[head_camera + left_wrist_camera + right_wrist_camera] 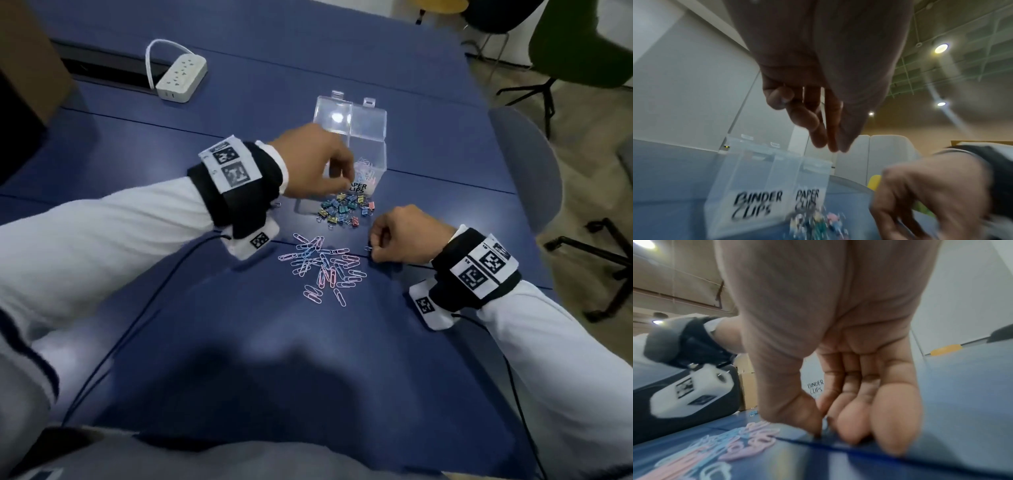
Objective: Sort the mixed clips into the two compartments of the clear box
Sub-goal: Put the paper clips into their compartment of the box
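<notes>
White sleeves are lying nearest the viewer on the blue worktop. Left of the clear box, a white power strip is resting far back. Left hand is hovering above the box's near left corner with fingers loosely extended downward, grasping nothing visible. Clear box is standing with both lids raised, its compartments labelled "BINDER CLIPS" (left) and "PAPER CLIPS" (right); paper clips are already lying in the right one. Binder clips are sitting heaped just in front of the box. Paper clips are lying scattered nearer the viewer than that heap. Right hand, right of the box's front, is pinching a small clip against the worktop.
</notes>
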